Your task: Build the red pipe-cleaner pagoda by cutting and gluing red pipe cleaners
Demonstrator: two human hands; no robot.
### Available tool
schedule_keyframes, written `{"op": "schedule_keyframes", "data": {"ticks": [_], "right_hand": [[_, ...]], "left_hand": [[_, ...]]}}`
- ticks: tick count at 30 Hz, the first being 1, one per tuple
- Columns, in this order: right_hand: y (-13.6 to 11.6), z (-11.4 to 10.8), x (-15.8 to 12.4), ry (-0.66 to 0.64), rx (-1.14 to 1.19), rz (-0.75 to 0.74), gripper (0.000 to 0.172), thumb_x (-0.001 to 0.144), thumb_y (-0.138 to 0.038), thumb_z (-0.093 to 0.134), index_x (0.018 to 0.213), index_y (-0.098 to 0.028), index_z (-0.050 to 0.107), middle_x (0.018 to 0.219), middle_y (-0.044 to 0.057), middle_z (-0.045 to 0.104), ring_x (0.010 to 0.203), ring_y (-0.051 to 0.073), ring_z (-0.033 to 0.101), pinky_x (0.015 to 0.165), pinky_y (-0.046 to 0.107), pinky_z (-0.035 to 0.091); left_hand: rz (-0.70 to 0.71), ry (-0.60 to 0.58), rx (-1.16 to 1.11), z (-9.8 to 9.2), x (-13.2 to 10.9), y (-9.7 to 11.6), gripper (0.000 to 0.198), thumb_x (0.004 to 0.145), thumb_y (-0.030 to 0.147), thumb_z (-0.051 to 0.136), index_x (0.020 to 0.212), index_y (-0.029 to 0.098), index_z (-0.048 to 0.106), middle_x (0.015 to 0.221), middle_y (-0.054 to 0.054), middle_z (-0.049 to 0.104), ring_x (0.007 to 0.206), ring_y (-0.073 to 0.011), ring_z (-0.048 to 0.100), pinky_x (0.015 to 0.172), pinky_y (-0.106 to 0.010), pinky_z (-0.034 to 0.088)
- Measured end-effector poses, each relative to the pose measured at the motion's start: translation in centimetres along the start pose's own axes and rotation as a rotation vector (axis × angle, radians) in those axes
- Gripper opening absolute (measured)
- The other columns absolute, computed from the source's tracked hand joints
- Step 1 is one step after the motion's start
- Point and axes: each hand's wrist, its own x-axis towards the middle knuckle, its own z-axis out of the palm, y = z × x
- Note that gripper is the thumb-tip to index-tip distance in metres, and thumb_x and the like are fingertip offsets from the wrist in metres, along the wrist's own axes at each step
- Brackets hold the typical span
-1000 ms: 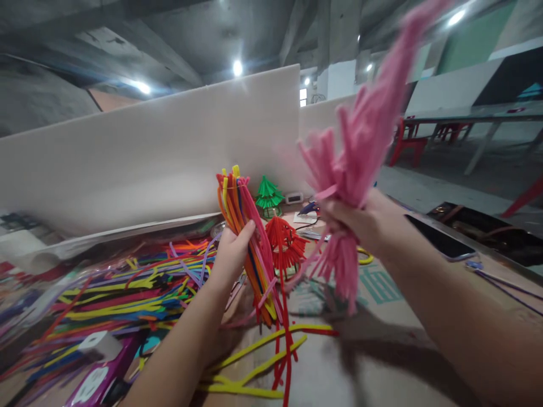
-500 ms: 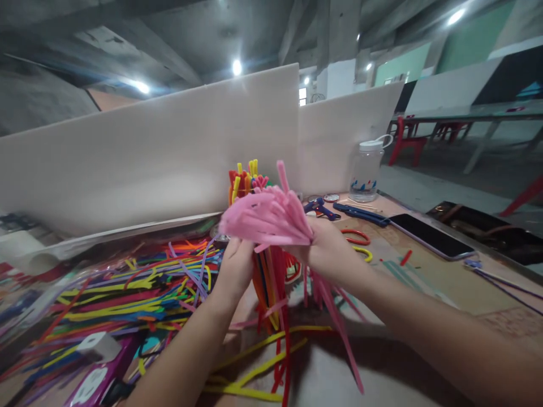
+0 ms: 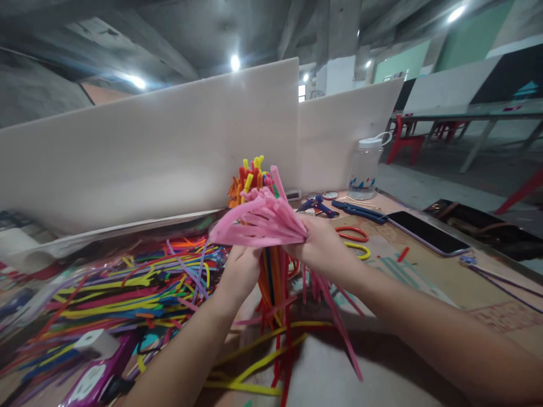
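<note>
My right hand [image 3: 321, 242] is closed round a bunch of pink pipe cleaners [image 3: 263, 217]. Their bent loops fan out to the left above the grip, and loose pink ends hang below it. My left hand [image 3: 241, 271] is closed on a bundle of multicoloured pipe cleaners [image 3: 271, 277]. Red, orange and yellow tips of this bundle show behind the pink loops, and its stems hang down between my hands. The pink loops partly hide the fingers of my left hand. Yellow pipe cleaners [image 3: 263, 362] lie on the table beneath.
Many loose pipe cleaners [image 3: 139, 294] cover the left side. To the right are a glue gun [image 3: 319, 207], a utility knife [image 3: 360, 211], a phone [image 3: 428, 233], scissors handles [image 3: 353, 234] and a water bottle [image 3: 363, 169]. A white board [image 3: 190, 147] stands behind.
The pink loops have shifted slightly left and spread more openly. Tips of the multicoloured bundle show more above them and have moved a little right. Both hands keep their hold.
</note>
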Motion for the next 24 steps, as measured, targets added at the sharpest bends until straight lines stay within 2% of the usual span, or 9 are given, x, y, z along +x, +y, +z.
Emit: {"op": "schedule_keyframes", "data": {"ticks": [3,6,8,11,13,16,20,22,24], "right_hand": [[0.0,-0.5,0.2,-0.015,-0.007,0.029,0.010,0.081,-0.017,0.058,0.073,-0.016,0.063,0.067,-0.002,0.059,0.065,0.012,0.052,0.059,0.021,0.038],[-0.4,-0.7,0.4,-0.039,0.049,0.028,0.015,0.083,-0.022,0.059,0.070,-0.016,0.061,0.071,-0.001,0.060,0.069,0.014,0.053,0.063,0.022,0.041],[-0.6,-1.0,0.4,-0.052,0.087,0.032,0.018,0.086,-0.027,0.060,0.071,-0.017,0.060,0.074,0.000,0.061,0.074,0.015,0.055,0.067,0.024,0.044],[-0.6,-2.0,0.2,0.007,0.151,0.140,0.022,0.090,-0.037,0.061,0.078,-0.018,0.059,0.072,0.001,0.060,0.067,0.016,0.055,0.062,0.026,0.046],[-0.3,-3.0,0.1,0.029,0.247,0.220,0.027,0.093,-0.042,0.059,0.084,-0.017,0.062,0.076,0.003,0.063,0.069,0.017,0.060,0.064,0.029,0.050],[-0.1,-4.3,0.2,0.074,0.430,0.253,0.029,0.094,-0.045,0.061,0.086,-0.017,0.063,0.079,0.004,0.067,0.078,0.020,0.067,0.074,0.033,0.055],[-1.4,-5.7,0.6,0.342,0.712,0.240,0.018,0.091,-0.037,0.070,0.087,-0.022,0.061,0.066,-0.003,0.056,0.062,0.013,0.060,0.065,0.030,0.053],[-2.4,-6.6,0.7,0.460,0.772,0.203,0.017,0.088,-0.034,0.072,0.082,-0.022,0.061,0.062,-0.005,0.048,0.054,0.010,0.051,0.056,0.028,0.047],[-3.2,-7.7,0.5,0.574,0.698,0.128,0.019,0.086,-0.034,0.073,0.079,-0.023,0.060,0.059,-0.005,0.041,0.049,0.009,0.041,0.048,0.028,0.037]], "left_hand": [[0.011,-0.031,-0.089,0.0,0.2,0.3,0.031,0.081,0.044,0.074,0.094,0.016,0.077,0.092,-0.007,0.078,0.108,-0.0290,0.070,0.104,-0.040,0.052],[0.029,-0.075,-0.078,0.1,0.4,0.9,0.030,0.070,0.036,0.086,0.091,0.016,0.075,0.094,-0.008,0.078,0.110,-0.0300,0.069,0.102,-0.038,0.052],[-0.018,-0.056,-0.104,0.1,0.7,1.1,0.031,0.064,0.029,0.090,0.088,0.016,0.075,0.094,-0.007,0.079,0.103,-0.0283,0.071,0.096,-0.036,0.055],[-0.141,0.035,-0.256,-0.5,1.5,0.5,0.032,0.067,0.031,0.088,0.093,0.016,0.075,0.091,-0.004,0.078,0.084,-0.0218,0.072,0.082,-0.031,0.058],[-0.219,0.025,-0.368,-1.3,2.3,0.1,0.035,0.069,0.033,0.087,0.096,0.015,0.074,0.086,-0.004,0.077,0.075,-0.0193,0.071,0.075,-0.030,0.059],[-0.266,-0.147,-0.468,-2.6,3.3,-0.4,0.038,0.073,0.037,0.085,0.100,0.014,0.072,0.084,-0.007,0.076,0.067,-0.0183,0.069,0.065,-0.029,0.058],[-0.209,-0.379,-0.497,-3.4,3.7,-1.3,0.048,0.076,0.057,0.081,0.100,0.016,0.069,0.077,-0.005,0.070,0.052,-0.0122,0.058,0.053,-0.026,0.049],[-0.167,-0.456,-0.519,-3.6,3.7,-1.9,0.066,0.067,0.076,0.076,0.095,0.016,0.067,0.068,0.000,0.062,0.045,-0.0080,0.046,0.047,-0.023,0.041],[-0.127,-0.513,-0.541,-3.7,3.7,-2.3,0.079,0.056,0.084,0.076,0.095,0.017,0.066,0.064,0.003,0.055,0.044,-0.0061,0.038,0.043,-0.021,0.032]]}}
